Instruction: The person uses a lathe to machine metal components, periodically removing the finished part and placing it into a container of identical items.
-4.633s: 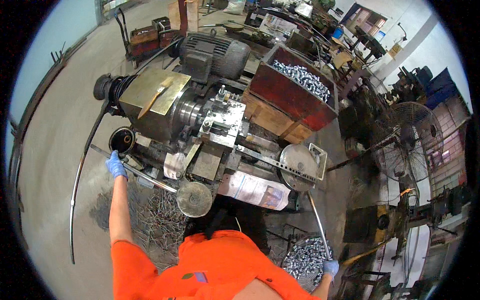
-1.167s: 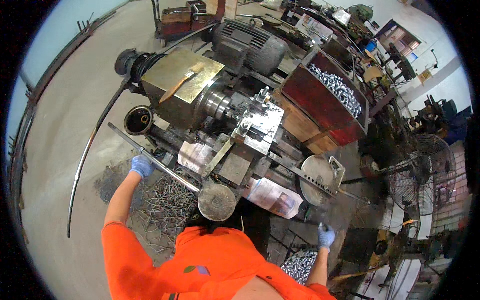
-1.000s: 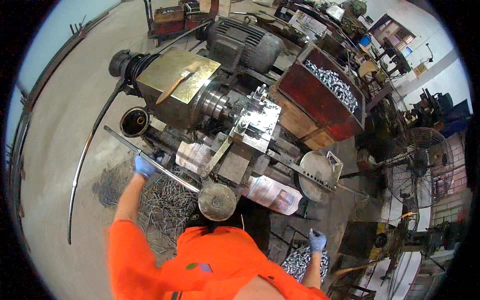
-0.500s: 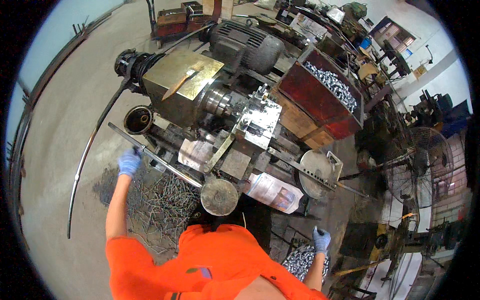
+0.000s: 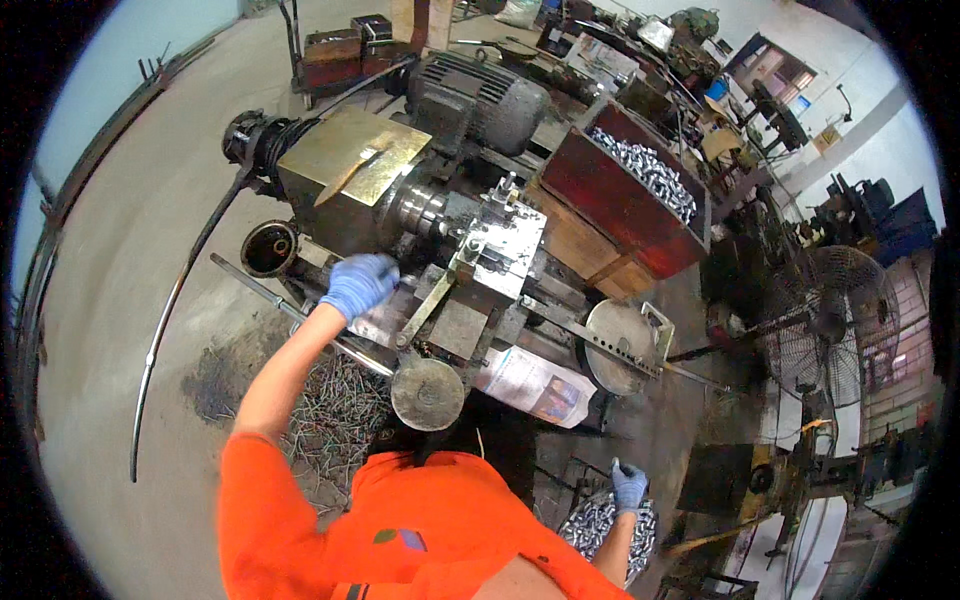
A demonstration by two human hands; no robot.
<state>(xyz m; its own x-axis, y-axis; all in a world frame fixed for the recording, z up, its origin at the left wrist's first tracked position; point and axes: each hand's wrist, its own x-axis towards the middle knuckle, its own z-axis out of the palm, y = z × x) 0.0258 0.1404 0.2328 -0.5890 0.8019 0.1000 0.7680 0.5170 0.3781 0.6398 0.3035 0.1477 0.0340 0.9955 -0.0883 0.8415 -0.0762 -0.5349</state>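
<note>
My left hand [image 5: 360, 288], in a blue knit glove, is over the front of the lathe, left of its shiny chuck [image 5: 418, 208]. Its fingers are smeared by motion, so what they hold, if anything, is hidden. Below that wrist runs a long metal bar [image 5: 262, 293] along the machine's front. At the lower right, my gloved right hand [image 5: 628, 488] has its fingers curled in and the thumb up; anything inside is too small to make out. Just beneath it sits a container heaped with small shiny metal parts [image 5: 600, 525]. The bright tool slide [image 5: 508, 250] stands right of the chuck.
A red bin [image 5: 610, 205] of shiny metal parts stands behind the slide. Metal shavings [image 5: 335, 415] lie on the floor at left. A round plate [image 5: 427, 394] juts toward me. A wooden-handled tool [image 5: 350, 178] rests on the brass-coloured cover. A fan [image 5: 830, 325] stands at right.
My left hand has moved right and away from me, from beside the long bar's left part to over the lathe near the chuck. The right hand stays above the container of parts.
</note>
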